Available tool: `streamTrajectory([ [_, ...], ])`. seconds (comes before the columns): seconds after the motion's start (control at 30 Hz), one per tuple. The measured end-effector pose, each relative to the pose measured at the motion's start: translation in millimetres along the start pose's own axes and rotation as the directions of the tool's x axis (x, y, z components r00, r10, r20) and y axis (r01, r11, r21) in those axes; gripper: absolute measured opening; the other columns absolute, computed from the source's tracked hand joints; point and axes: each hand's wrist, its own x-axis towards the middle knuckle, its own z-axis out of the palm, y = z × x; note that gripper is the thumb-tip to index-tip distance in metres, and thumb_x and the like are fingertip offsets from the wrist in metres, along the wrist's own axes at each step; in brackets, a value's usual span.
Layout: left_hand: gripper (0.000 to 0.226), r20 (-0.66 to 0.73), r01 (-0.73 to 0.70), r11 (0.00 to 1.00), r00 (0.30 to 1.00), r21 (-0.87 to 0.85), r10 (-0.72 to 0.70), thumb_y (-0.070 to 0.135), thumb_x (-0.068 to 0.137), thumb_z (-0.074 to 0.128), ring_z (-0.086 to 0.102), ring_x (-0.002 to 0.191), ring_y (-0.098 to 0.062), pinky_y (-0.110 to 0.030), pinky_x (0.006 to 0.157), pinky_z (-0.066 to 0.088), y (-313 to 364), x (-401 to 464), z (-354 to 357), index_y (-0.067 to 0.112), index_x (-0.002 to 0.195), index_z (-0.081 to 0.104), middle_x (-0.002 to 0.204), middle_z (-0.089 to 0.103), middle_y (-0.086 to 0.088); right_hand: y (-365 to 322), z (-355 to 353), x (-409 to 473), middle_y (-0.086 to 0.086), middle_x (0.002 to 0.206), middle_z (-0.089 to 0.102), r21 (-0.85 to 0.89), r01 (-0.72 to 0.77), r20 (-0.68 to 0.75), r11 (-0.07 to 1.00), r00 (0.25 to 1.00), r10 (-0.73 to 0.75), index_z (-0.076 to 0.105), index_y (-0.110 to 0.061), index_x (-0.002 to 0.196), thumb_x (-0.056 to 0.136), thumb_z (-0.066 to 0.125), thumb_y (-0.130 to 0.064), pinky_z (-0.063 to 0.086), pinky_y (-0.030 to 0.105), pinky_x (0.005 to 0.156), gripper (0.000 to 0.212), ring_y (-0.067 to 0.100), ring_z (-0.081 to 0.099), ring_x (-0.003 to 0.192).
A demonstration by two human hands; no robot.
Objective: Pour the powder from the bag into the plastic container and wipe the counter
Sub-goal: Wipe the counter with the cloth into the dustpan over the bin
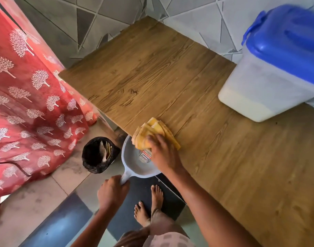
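Note:
A yellow cloth (153, 130) lies bunched at the front edge of the wooden counter (152, 72). My right hand (162, 153) grips it from above, half over the edge. Just below that edge hangs a grey dustpan (134, 162), and my left hand (113, 192) grips its handle. The clear plastic container (265, 93) with a blue lid (288, 40) stands shut at the back right of the counter, white powder showing in its bottom. No powder bag lies on the counter.
A small bin (97, 155) lined with a black bag stands on the floor left of the dustpan, crumpled packaging inside. A red patterned curtain (27, 104) hangs at the left. My bare feet (149, 204) stand on a dark mat.

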Motion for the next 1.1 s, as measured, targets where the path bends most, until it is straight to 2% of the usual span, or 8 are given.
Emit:
streamTrajectory([
  [0.2, 0.026, 0.001, -0.003, 1.0, 1.0, -0.022, 0.003, 0.041, 0.081, 0.062, 0.067, 0.074, -0.037, -0.033, 0.056, 0.046, -8, -23, 3, 0.017, 0.074, 0.067, 0.068, 0.069, -0.006, -8, -46, -5, 0.014, 0.114, 0.075, 0.44, -0.165, 0.085, 0.883, 0.986, 0.142, 0.068, -0.01, 0.128, 0.081, 0.046, -0.009, 0.053, 0.034, 0.088, 0.052, 0.032, 0.07, 0.1],
  [0.37, 0.029, 0.014, -0.02, 0.998, 1.0, -0.067, 0.021, 0.044, 0.082, 0.062, 0.067, 0.071, -0.036, -0.032, 0.055, 0.045, -5, -35, 10, 0.017, 0.072, 0.066, 0.065, 0.067, -0.004, 79, -90, 18, 0.011, 0.12, 0.068, 0.019, -0.079, -0.184, 0.997, 0.98, 0.081, 0.066, -0.017, 0.127, 0.08, 0.035, -0.019, 0.058, 0.042, 0.076, 0.056, 0.036, 0.067, 0.101],
  [0.47, 0.029, 0.005, -0.006, 0.996, 1.0, -0.085, 0.007, 0.043, 0.083, 0.063, 0.066, 0.074, -0.038, -0.032, 0.055, 0.042, 0, -42, 14, 0.016, 0.074, 0.066, 0.067, 0.068, -0.006, 150, -105, 32, 0.014, 0.128, 0.064, -0.215, -0.24, -0.097, 0.947, 0.97, 0.224, 0.065, -0.017, 0.129, 0.086, 0.039, -0.026, 0.056, 0.046, 0.082, 0.051, 0.039, 0.062, 0.113],
  [0.6, 0.028, -0.006, -0.001, 0.997, 1.0, -0.072, 0.001, 0.044, 0.083, 0.064, 0.067, 0.076, -0.039, -0.033, 0.056, 0.043, 6, -52, 16, 0.017, 0.076, 0.067, 0.069, 0.069, -0.005, 180, -81, 12, 0.024, 0.121, 0.065, -0.23, -0.432, -0.022, 0.872, 0.898, 0.439, 0.064, -0.01, 0.131, 0.09, 0.052, -0.01, 0.055, 0.049, 0.087, 0.042, 0.045, 0.063, 0.109],
  [0.7, 0.029, 0.027, 0.022, 0.996, 0.999, -0.085, -0.02, 0.044, 0.083, 0.064, 0.067, 0.073, -0.036, -0.032, 0.057, 0.045, 7, -61, 17, 0.016, 0.075, 0.066, 0.066, 0.068, -0.003, 118, -44, -23, 0.023, 0.11, 0.069, -0.145, -0.263, -0.035, 0.954, 0.965, 0.261, 0.069, -0.008, 0.12, 0.084, 0.041, -0.02, 0.057, 0.045, 0.066, 0.047, 0.044, 0.069, 0.086],
  [0.87, 0.03, 0.037, 0.014, 0.996, 0.999, -0.086, -0.011, 0.044, 0.082, 0.063, 0.066, 0.064, -0.025, -0.03, 0.057, 0.049, 7, -77, 17, 0.019, 0.068, 0.065, 0.061, 0.067, 0.003, 6, -25, -82, 0.01, 0.093, 0.072, 0.014, 0.032, 0.065, 0.999, 0.997, -0.033, 0.075, -0.015, 0.109, 0.07, 0.061, -0.012, 0.05, 0.032, 0.047, 0.042, 0.034, 0.069, 0.065],
  [1.0, 0.03, 0.038, 0.044, 0.996, 0.998, -0.082, -0.041, 0.045, 0.078, 0.059, 0.066, 0.067, -0.027, -0.034, 0.059, 0.054, 9, -91, 22, 0.018, 0.065, 0.064, 0.059, 0.067, 0.004, 4, -50, -73, 0.016, 0.097, 0.073, 0.281, -0.031, -0.089, 0.959, 0.994, 0.058, 0.073, -0.011, 0.119, 0.079, 0.04, -0.021, 0.058, 0.039, 0.062, 0.053, 0.038, 0.07, 0.079],
  [1.1, 0.029, 0.029, 0.054, 0.993, 0.998, -0.105, -0.051, 0.045, 0.081, 0.062, 0.067, 0.068, -0.026, -0.033, 0.059, 0.054, 13, -104, 29, 0.021, 0.065, 0.063, 0.058, 0.067, 0.004, 39, -87, -50, 0.014, 0.098, 0.07, 0.209, -0.021, -0.203, 0.978, 0.977, 0.065, 0.069, -0.012, 0.12, 0.078, 0.043, -0.016, 0.058, 0.042, 0.065, 0.05, 0.037, 0.067, 0.084],
])
